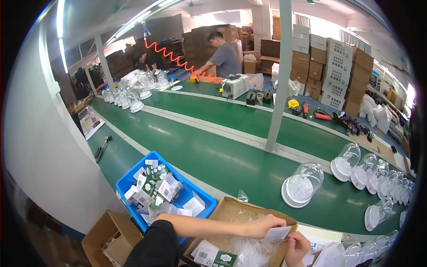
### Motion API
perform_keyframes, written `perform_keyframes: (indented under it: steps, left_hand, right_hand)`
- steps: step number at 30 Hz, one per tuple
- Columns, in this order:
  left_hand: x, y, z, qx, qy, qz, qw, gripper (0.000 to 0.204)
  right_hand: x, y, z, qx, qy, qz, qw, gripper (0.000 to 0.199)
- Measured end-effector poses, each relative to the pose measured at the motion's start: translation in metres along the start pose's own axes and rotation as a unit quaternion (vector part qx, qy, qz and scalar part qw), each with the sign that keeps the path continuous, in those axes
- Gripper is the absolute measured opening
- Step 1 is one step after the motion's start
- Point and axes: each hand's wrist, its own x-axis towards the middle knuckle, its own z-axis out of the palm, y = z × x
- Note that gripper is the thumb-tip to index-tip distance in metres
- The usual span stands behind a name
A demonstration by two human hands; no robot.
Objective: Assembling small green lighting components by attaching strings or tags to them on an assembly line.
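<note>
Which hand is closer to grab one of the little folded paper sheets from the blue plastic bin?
Probably left: the left hand extends from the blue plastic bin's side; the right hand sits farther away.

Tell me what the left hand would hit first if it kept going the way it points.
Probably the right hand: the left hand points rightward, holding a small white paper slip that the right hand also touches. Depth is unclear.

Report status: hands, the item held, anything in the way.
Left hand and right hand both pinch a white paper slip. Over the cardboard box of clear plastic bags. Nothing blocking.
</note>
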Motion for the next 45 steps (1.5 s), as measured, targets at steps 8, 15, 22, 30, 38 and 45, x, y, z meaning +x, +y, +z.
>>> perform_keyframes:
  steps: [8,15,22,30,38,45]
  left_hand:
    - [0.008,0.010,-0.013,-0.026,0.074,-0.093,0.993,0.006]
    - [0.017,0.017,-0.009,-0.145,0.062,-0.142,0.977,0.009]
    - [0.006,0.023,-0.008,-0.181,0.049,-0.178,0.966,0.011]
    - [0.011,0.031,-0.008,-0.058,0.027,-0.111,0.992,0.027]
    - [0.007,0.022,-0.005,-0.092,0.064,-0.122,0.986,0.013]
    - [0.009,0.022,-0.004,-0.023,0.056,-0.078,0.995,0.010]
  right_hand:
    - [0.017,0.004,0.001,0.015,0.022,0.062,0.998,0.006]
    - [0.024,0.004,-0.007,0.018,0.016,0.078,0.997,0.012]
    - [0.019,0.000,-0.007,0.005,-0.042,0.057,0.997,0.011]
    - [0.017,-0.001,-0.003,0.088,-0.004,0.117,0.989,0.018]
    - [0.019,-0.001,-0.005,0.097,-0.022,0.136,0.986,0.021]
    - [0.018,0.000,-0.003,0.093,-0.015,0.137,0.986,0.014]
